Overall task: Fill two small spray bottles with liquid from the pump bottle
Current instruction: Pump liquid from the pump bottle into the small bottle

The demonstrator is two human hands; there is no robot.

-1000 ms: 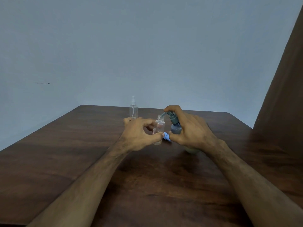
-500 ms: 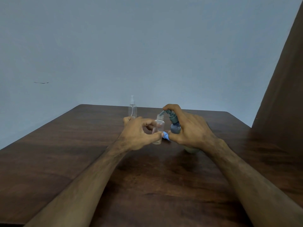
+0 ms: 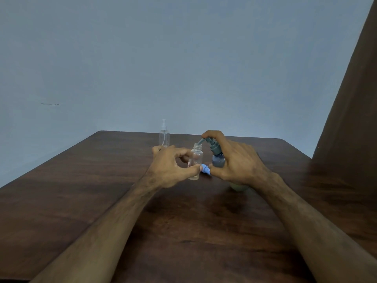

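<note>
While our left hand (image 3: 167,166) pinches the clear, round, uncapped bottle (image 3: 196,163) upright between thumb and fingers, our right hand (image 3: 236,162) wraps the grey pump bottle (image 3: 217,158), forefinger atop, spout pointing into the open neck.

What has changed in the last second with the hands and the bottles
Nothing visibly changed. The left hand still holds the open small bottle under the spout; the right hand still grips the pump bottle, finger on the pump head. The capped spray bottle stands behind.
</note>
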